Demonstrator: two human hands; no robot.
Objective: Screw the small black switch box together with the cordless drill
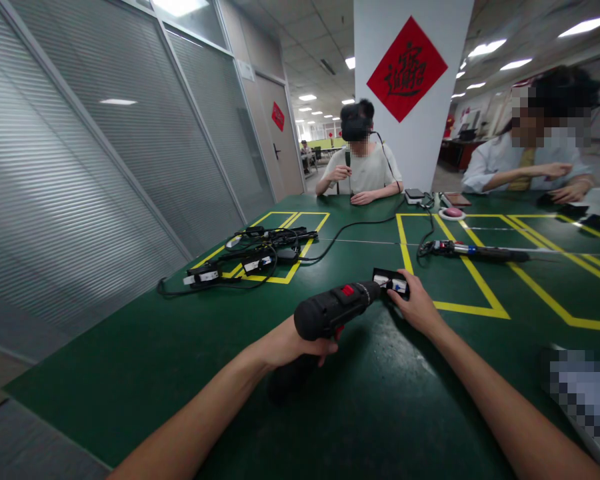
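A black cordless drill (325, 312) with red buttons is in my left hand (300, 343), whose fingers wrap round its handle below the body. The drill's chuck points away and to the right, its front end at a small black box-like part (396, 283) with white and blue pieces inside. My right hand (416, 303) grips that part by its right side, thumb in front and fingers behind. Whether the drill's bit touches the inside of the part I cannot tell. Both hands are just above or on the green table (370, 413).
Black cabled devices (260, 253) lie in a yellow-taped area at the left. A slim tool with a cable (475, 251) lies right of centre. Two people (365, 160) sit across the table. A blurred-out device (585, 393) lies near right; a pink round object (452, 213) sits farther back.
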